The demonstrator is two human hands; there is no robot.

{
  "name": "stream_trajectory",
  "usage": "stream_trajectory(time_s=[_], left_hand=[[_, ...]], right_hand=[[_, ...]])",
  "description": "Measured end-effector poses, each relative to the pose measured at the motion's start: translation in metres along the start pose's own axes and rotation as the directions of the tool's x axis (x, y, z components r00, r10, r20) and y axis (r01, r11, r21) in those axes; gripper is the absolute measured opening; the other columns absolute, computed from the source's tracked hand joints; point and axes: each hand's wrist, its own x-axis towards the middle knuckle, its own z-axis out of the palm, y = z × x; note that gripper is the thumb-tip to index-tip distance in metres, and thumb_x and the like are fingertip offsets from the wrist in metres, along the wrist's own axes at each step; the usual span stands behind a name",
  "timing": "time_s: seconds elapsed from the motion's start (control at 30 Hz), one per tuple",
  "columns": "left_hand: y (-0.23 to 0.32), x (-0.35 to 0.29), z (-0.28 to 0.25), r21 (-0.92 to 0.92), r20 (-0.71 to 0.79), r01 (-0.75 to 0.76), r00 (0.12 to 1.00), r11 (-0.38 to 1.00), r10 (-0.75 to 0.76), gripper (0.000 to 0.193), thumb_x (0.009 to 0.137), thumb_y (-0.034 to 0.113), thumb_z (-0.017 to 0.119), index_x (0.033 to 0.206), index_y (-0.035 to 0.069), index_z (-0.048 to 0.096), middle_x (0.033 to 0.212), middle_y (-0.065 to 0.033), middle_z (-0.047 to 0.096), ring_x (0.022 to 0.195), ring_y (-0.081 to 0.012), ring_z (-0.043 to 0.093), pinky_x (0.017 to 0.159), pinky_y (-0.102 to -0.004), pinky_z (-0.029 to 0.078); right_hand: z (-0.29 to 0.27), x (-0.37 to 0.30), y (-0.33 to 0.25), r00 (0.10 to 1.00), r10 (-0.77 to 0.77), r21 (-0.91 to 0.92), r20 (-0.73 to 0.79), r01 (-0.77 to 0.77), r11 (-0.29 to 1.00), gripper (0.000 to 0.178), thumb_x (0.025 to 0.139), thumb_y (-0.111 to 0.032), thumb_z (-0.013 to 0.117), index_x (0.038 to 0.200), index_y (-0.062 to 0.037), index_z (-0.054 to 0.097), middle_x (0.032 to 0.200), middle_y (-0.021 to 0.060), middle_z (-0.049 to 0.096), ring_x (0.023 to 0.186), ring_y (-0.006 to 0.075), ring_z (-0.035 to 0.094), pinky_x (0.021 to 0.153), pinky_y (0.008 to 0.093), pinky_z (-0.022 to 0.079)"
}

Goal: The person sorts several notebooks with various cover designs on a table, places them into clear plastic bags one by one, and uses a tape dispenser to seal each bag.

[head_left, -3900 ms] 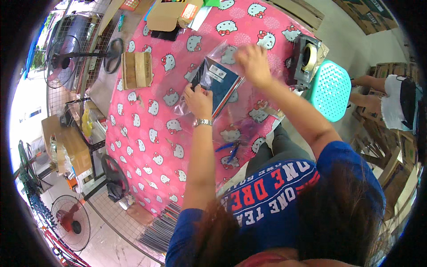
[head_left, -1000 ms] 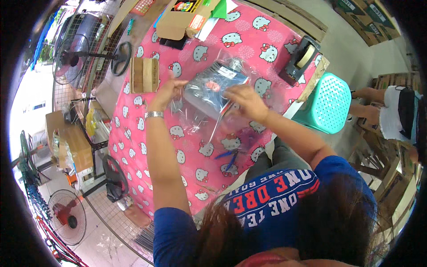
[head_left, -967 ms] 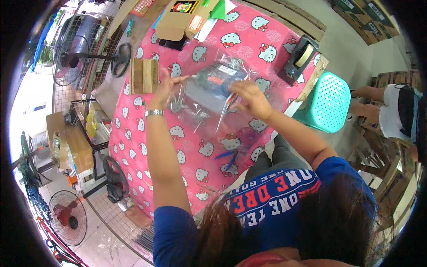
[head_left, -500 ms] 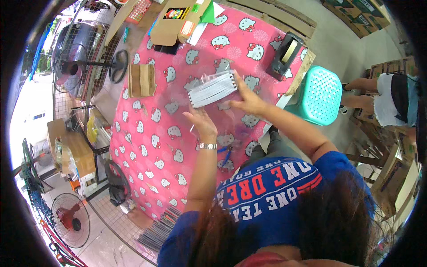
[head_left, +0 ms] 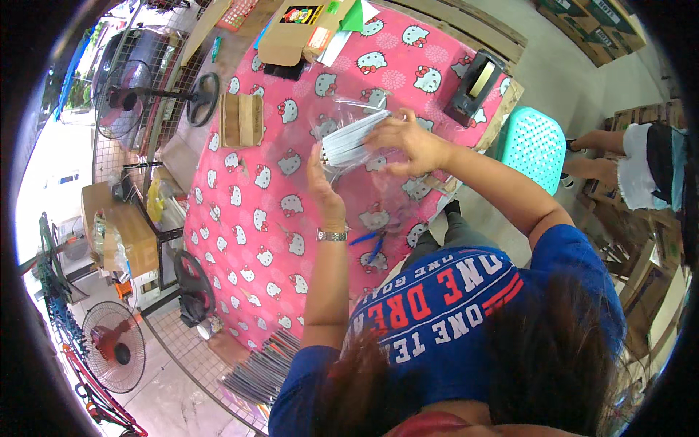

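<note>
A bundle of thin white strips [head_left: 345, 143], with dark notches along its end, is held up over the pink table, loosely wrapped in clear plastic [head_left: 338, 109]. My left hand [head_left: 325, 191] grips its left end from below, fingers up along the side. From the right, my right hand [head_left: 411, 146] reaches over with bent fingers pressed on the bundle's right end and the plastic; its fingertips are partly hidden. Nearer me on the table lies a blue-handled tool [head_left: 370, 244], its kind unclear.
A wooden block [head_left: 241, 120] lies left of the bundle. An open cardboard box [head_left: 290, 40] sits at the far edge, a black tape dispenser [head_left: 475, 89] at the far right. Beyond stands a turquoise stool [head_left: 534, 149]. Another person's legs [head_left: 601, 156] show at right.
My right hand has moved from the bundle's right edge to over its right end, fingers now curled on it. My left hand has risen along the left end. Clear plastic shows more plainly.
</note>
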Motion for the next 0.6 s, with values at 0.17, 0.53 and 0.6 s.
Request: stream_trajectory(time_s=[0.17, 0.53, 0.6], left_hand=[[0.018, 0.015, -0.004, 0.246, 0.278, -0.209, 0.951, 0.946, 0.138, 0.089, 0.087, 0.072, 0.021, 0.132, -0.001, 0.045, 0.137, -0.0157, 0.044, 0.13, -0.0292, 0.038, 0.107, -0.0413, 0.029], [0.03, 0.038, 0.011, 0.551, 0.572, -0.495, 0.81, 0.672, 0.128, 0.051, 0.087, 0.051, 0.053, 0.1, 0.003, 0.068, 0.116, -0.0152, 0.056, 0.11, -0.0346, 0.049, 0.094, -0.0466, 0.037], [0.032, 0.031, 0.032, 0.559, 0.559, -0.498, 0.817, 0.663, 0.143, 0.048, 0.089, 0.046, 0.054, 0.116, 0.007, 0.062, 0.116, -0.0149, 0.056, 0.117, -0.0329, 0.046, 0.099, -0.0421, 0.036]], right_hand=[[-0.001, 0.009, -0.002, 0.985, 0.143, 0.001, 0.099, -0.144, 0.99, 0.046, 0.071, -0.041, 0.067, 0.111, -0.0187, 0.064, 0.135, 0.0064, 0.049, 0.127, 0.027, 0.039, 0.101, 0.056, 0.019], [0.0, -0.051, 0.052, 0.083, 0.685, 0.6, -0.724, -0.415, 0.684, 0.036, 0.08, -0.025, 0.065, 0.105, 0.0001, 0.063, 0.101, 0.013, 0.064, 0.092, 0.0217, 0.061, 0.082, 0.0315, 0.047], [0.011, -0.129, 0.115, -0.231, 0.815, 0.782, -0.532, -0.502, 0.369, 0.03, 0.082, -0.023, 0.065, 0.093, 0.0052, 0.064, 0.075, 0.0099, 0.065, 0.062, 0.0186, 0.059, 0.063, 0.0337, 0.049]])
